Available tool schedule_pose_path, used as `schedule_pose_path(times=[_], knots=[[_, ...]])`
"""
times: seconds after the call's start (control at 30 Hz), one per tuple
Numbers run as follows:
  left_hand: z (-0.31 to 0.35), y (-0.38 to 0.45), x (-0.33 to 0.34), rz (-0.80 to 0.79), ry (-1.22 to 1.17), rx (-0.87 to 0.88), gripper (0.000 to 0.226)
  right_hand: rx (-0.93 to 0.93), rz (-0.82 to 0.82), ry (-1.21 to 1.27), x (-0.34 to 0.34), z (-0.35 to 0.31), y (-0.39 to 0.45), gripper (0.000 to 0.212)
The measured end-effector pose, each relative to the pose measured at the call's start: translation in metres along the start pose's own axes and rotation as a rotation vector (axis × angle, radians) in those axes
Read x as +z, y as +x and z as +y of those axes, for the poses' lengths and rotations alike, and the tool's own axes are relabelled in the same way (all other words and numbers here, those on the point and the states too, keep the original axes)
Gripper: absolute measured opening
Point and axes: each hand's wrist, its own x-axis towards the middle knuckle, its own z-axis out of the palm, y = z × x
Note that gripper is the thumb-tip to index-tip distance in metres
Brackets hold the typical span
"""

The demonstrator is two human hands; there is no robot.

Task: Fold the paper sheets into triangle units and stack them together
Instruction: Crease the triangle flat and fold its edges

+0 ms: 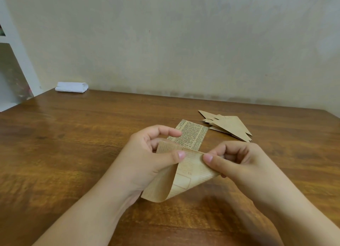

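Left hand fingers (179, 156): thumb on the near face of the paper sheet (185, 174), pinching it at the upper fold edge; other fingers curled behind it. Index sticks out free above, touching nothing that I can see.

Right hand fingers (208, 157): thumb pinches the same top edge just beside the left thumb, remaining fingers curled behind the sheet. Both hands are grasping the sheet, neither is released.

Left hand (147, 153) and right hand (244, 161) meet at the top centre. Judgement: that's the pivot of a fold — the two thumbs pin the midpoint so the sides can swing down into the triangle. The near flap is curled over, not yet creased flat.

Sheet sits between the hands, lifted off the counter (73, 144) at the near end, mid-counter, close to the person. Orientation: long axis runs away from the person, slightly tilted right; the printed far end (191, 135) points toward the wall, the curled rounded end points back at the person. Whether the far end rests on the counter I can't tell.

Finished stack of triangle units (230, 127) lies flat on the counter, beyond and right of the hands, apart from the sheet, tips pointing near-right. Probably parked there to stay within right-hand reach but outside the folding area.

White folded cloth (71, 87) at the far left edge by the wall, well apart, not involved.
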Motion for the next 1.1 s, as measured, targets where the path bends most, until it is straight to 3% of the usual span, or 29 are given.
schedule_pose_path(times=[0.33,0.47,0.6,0.7,0.77,0.9,1.0,1.1], knots=[[-0.004,0.002,0.002,0.023,0.02,0.025,0.025,0.01,-0.039,0.01,0.0,0.002,0.0,0.032],[-0.006,0.004,-0.002,-0.028,0.068,0.014,0.028,0.108,-0.12,-0.057,-0.003,0.005,0.0,0.029],[-0.01,0.008,-0.004,-0.11,0.315,-0.028,0.027,0.213,-0.271,-0.328,-0.001,0.01,0.0,0.018],[-0.014,0.008,0.001,-0.145,0.48,-0.115,0.032,0.327,-0.282,-0.514,0.005,0.011,0.001,0.019],[-0.014,0.009,0.005,-0.105,0.548,-0.147,0.033,0.394,-0.247,-0.588,0.008,0.011,0.004,0.022],[-0.004,0.004,0.005,0.039,1.006,-0.001,0.02,0.506,-0.193,-0.712,0.016,0.009,0.01,0.021],[-0.007,-0.013,0.005,-0.031,1.059,0.052,0.01,0.533,-0.183,-0.765,0.022,0.009,0.013,0.009],[-0.022,-0.031,0.01,-0.121,1.049,0.052,0.021,0.547,-0.182,-0.794,0.025,0.006,0.016,0.007]])
